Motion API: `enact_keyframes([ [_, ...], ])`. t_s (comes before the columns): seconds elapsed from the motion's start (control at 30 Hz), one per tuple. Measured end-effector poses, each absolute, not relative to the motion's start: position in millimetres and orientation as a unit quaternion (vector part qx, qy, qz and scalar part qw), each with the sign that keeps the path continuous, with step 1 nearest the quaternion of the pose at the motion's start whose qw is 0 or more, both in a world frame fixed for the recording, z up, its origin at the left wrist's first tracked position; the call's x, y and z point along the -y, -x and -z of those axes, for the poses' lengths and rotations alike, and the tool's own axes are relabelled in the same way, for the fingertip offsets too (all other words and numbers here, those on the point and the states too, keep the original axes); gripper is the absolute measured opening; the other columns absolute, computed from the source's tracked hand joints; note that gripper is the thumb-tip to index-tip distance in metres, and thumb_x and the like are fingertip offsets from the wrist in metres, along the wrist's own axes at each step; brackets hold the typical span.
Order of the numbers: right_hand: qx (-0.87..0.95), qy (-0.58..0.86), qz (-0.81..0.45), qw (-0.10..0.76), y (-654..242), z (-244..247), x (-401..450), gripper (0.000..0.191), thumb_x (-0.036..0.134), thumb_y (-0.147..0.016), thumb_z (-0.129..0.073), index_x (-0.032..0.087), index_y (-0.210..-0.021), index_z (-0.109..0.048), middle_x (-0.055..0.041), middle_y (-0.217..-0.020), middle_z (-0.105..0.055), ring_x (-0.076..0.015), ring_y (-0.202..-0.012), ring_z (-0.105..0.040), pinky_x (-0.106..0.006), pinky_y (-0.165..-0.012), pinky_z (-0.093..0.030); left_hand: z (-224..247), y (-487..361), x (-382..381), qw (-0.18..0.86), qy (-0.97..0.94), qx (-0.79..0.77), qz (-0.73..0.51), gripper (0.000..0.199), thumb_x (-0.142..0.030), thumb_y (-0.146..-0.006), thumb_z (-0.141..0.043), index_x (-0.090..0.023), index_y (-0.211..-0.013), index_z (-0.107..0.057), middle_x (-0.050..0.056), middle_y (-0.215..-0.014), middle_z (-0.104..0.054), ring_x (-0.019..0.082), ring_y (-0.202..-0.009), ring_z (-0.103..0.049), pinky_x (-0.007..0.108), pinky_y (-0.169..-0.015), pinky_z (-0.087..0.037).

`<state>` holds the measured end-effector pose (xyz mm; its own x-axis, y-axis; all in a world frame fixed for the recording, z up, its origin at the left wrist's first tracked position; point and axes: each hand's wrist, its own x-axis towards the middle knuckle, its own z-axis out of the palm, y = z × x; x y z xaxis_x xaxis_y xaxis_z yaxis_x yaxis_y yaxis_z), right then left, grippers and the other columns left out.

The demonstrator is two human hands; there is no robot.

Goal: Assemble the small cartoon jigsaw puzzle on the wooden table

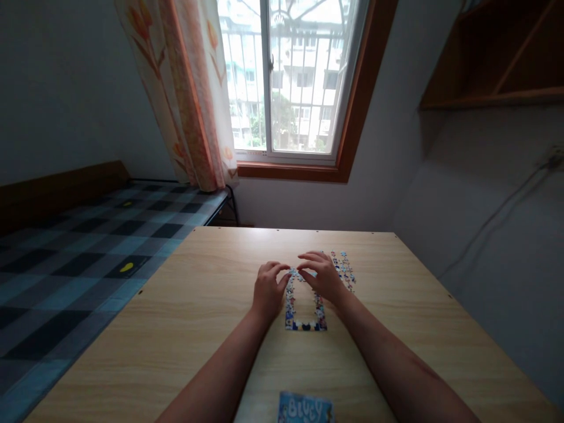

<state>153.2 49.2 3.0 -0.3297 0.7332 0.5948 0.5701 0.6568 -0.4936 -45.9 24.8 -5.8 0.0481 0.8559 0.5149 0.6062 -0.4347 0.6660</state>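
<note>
A jigsaw puzzle border (289,308) lies on the table as an upright rectangle with a bare middle. At its top left corner my left hand (268,288) has thumb and index finger on a pale blue puzzle piece (293,272). My right hand (324,276) pinches at the top edge just to the right, its other fingers stretched forward; the puzzle piece there is mostly covered by the fingertips. Loose puzzle pieces (346,267) lie in rows beyond my right hand, partly hidden by it.
A blue box or sheet marked "Bluey" (305,408) lies at the near side of the wooden table (198,329). To the left is a bed with a checked cover (88,252). A curtain (189,88) hangs by the window (304,82); a wooden shelf (493,100) is at upper right.
</note>
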Motion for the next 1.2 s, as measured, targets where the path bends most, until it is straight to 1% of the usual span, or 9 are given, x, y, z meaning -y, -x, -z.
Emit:
enact_keyframes([
  [0.07,0.822,0.39,-0.075,0.408,-155,2,-50,0.007,0.03,-0.091,-0.073,0.032,-0.093,-0.079,-0.003,-0.114,-0.076,-0.0266,-0.115,-0.063,-0.048,-0.108,-0.04,6,45,-25,0.133,-0.717,-0.514,-0.452,0.013,-0.024,-0.088,-0.067,-0.025,-0.098,-0.076,0.007,-0.101,-0.069,0.026,-0.104,-0.06,0.042,-0.088,-0.057],
  [0.2,0.832,0.381,-0.088,0.393,-154,10,-53,0.009,0.033,-0.093,-0.071,0.032,-0.095,-0.08,-0.0026,-0.103,-0.079,-0.0258,-0.108,-0.065,-0.046,-0.106,-0.041,7,43,-27,0.124,-0.726,-0.517,-0.437,0.014,-0.023,-0.088,-0.066,-0.025,-0.097,-0.076,0.007,-0.1,-0.069,0.027,-0.103,-0.06,0.043,-0.092,-0.055],
  [0.37,0.831,0.384,-0.11,0.388,-153,10,-53,0.01,0.032,-0.093,-0.07,0.032,-0.093,-0.08,-0.0023,-0.099,-0.079,-0.0259,-0.107,-0.066,-0.045,-0.106,-0.041,9,43,-31,0.111,-0.737,-0.515,-0.423,0.014,-0.025,-0.087,-0.067,-0.025,-0.096,-0.077,0.007,-0.099,-0.07,0.027,-0.102,-0.061,0.044,-0.095,-0.052],
  [0.47,0.831,0.381,-0.11,0.39,-153,9,-52,0.012,0.033,-0.094,-0.069,0.031,-0.091,-0.081,-0.0021,-0.097,-0.079,-0.0246,-0.099,-0.067,-0.043,-0.103,-0.044,10,43,-33,0.105,-0.743,-0.509,-0.421,0.013,-0.025,-0.086,-0.068,-0.025,-0.095,-0.077,0.007,-0.099,-0.071,0.027,-0.101,-0.061,0.043,-0.095,-0.052],
  [0.57,0.833,0.385,-0.099,0.385,-156,8,-53,0.014,0.033,-0.094,-0.068,0.03,-0.092,-0.081,-0.0023,-0.097,-0.079,-0.0238,-0.094,-0.067,-0.041,-0.1,-0.045,12,45,-36,0.099,-0.739,-0.511,-0.427,0.019,-0.021,-0.085,-0.067,-0.024,-0.1,-0.077,0.007,-0.101,-0.072,0.027,-0.103,-0.062,0.043,-0.097,-0.051],
  [0.67,0.833,0.399,-0.09,0.373,-160,9,-54,0.014,0.031,-0.094,-0.068,0.029,-0.092,-0.081,-0.003,-0.098,-0.08,-0.024,-0.094,-0.066,-0.04,-0.099,-0.045,16,47,-40,0.09,-0.724,-0.533,-0.428,0.025,-0.018,-0.084,-0.064,-0.022,-0.105,-0.077,0.008,-0.104,-0.073,0.028,-0.103,-0.064,0.045,-0.1,-0.049],
  [0.8,0.845,0.413,-0.075,0.331,-162,11,-55,0.015,0.03,-0.094,-0.067,0.03,-0.092,-0.082,-0.0024,-0.1,-0.08,-0.0241,-0.096,-0.065,-0.041,-0.101,-0.043,24,47,-45,0.064,-0.719,-0.564,-0.402,0.024,-0.024,-0.085,-0.063,-0.022,-0.102,-0.079,0.01,-0.105,-0.074,0.031,-0.103,-0.063,0.048,-0.1,-0.048],
  [1.03,0.862,0.42,-0.033,0.282,-158,11,-52,0.016,0.027,-0.09,-0.067,0.031,-0.093,-0.083,-0.0017,-0.098,-0.08,-0.0245,-0.098,-0.065,-0.042,-0.101,-0.041,27,43,-44,0.031,-0.73,-0.59,-0.345,0.023,-0.03,-0.084,-0.067,-0.025,-0.101,-0.082,0.011,-0.11,-0.074,0.034,-0.105,-0.061,0.049,-0.098,-0.048],
  [1.2,0.866,0.405,-0.008,0.293,-156,12,-52,0.015,0.027,-0.091,-0.069,0.032,-0.09,-0.083,-0.0003,-0.095,-0.08,-0.0233,-0.096,-0.065,-0.042,-0.099,-0.04,16,40,-36,0.024,-0.738,-0.611,-0.283,0.025,-0.035,-0.086,-0.066,-0.028,-0.105,-0.081,0.008,-0.121,-0.073,0.032,-0.114,-0.061,0.045,-0.101,-0.047],
])
